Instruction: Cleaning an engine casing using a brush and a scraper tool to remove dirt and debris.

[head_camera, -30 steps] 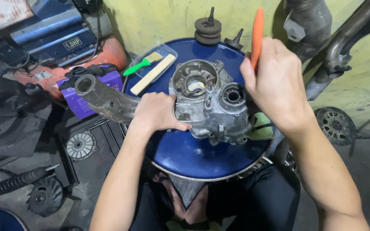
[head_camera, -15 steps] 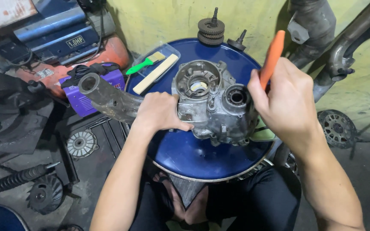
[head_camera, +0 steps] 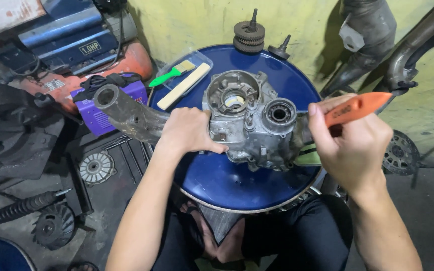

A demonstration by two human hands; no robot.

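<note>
- The engine case (head_camera: 249,120) lies on the blue drum (head_camera: 227,183), which serves as a bench.
- The left hand (head_camera: 187,133) presses on its left edge, fingers curled over the rim, likely to steady it.
- The right hand (head_camera: 352,145) grips an orange tool (head_camera: 357,108), fingers wrapped round it, beside the case.
- A clear tray (head_camera: 202,62) on the drum holds a green-handled brush (head_camera: 172,74) and a pale stick (head_camera: 183,86).

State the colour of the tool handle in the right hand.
Orange plastic tool handle, clearest in the head view.
</note>
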